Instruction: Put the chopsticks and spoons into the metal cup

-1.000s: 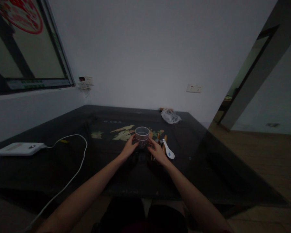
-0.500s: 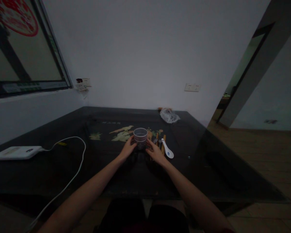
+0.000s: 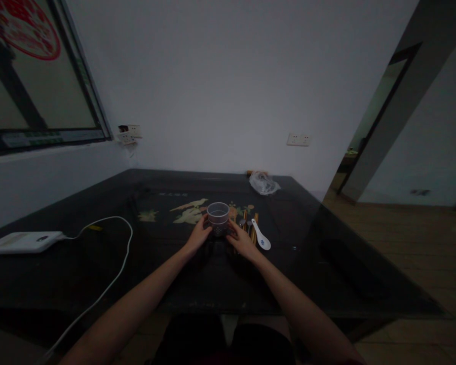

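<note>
An upright utensil holder (image 3: 218, 219), cup-shaped with a pale rim and a dotted lower wall, stands at the middle of the dark table. My left hand (image 3: 199, 234) curves round its left side, fingers against the wall. On the other side my right hand (image 3: 241, 239) presses its fingers to the holder. Just right of it lie chopsticks (image 3: 255, 230), metal spoons (image 3: 242, 222) and a white soup spoon (image 3: 261, 236) with a blue mark; my right hand partly covers the chopsticks and metal spoons.
A crumpled clear plastic bag (image 3: 264, 183) lies at the table's back edge, by the wall. At the left is a white power bank (image 3: 25, 242) with a white cable (image 3: 127, 253) curving to the front edge. A dark flat object (image 3: 351, 268) lies at the right.
The view has shifted slightly. Both hands stay on the holder, and the utensils beside it lie as before.
</note>
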`<state>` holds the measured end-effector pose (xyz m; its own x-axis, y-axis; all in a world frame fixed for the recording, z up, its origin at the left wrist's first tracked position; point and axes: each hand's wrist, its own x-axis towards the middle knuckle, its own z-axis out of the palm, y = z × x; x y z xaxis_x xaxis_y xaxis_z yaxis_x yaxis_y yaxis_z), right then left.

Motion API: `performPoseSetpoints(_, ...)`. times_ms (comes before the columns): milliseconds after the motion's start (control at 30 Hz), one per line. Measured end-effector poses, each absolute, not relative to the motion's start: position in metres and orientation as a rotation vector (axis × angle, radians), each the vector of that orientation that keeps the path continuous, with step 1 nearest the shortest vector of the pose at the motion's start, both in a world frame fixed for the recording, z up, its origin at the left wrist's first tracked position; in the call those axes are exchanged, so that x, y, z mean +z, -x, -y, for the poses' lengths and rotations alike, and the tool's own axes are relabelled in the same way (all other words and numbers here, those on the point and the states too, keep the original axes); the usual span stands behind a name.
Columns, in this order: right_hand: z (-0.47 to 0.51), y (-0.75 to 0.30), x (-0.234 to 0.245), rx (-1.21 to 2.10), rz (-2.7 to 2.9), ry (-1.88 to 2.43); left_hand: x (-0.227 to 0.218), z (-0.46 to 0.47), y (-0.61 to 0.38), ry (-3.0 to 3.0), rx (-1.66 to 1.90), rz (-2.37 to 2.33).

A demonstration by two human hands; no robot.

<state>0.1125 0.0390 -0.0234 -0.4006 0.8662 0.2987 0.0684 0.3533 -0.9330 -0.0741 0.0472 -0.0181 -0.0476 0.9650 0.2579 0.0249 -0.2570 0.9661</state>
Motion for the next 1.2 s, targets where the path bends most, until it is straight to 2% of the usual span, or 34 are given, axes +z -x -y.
performPoseSetpoints(1200, -0.0381, -0.1104, -0.0203, 1.141, 1.697, 0.883, -0.0190, -0.0519, 0.0761, -1.403, 1.465, -1.168)
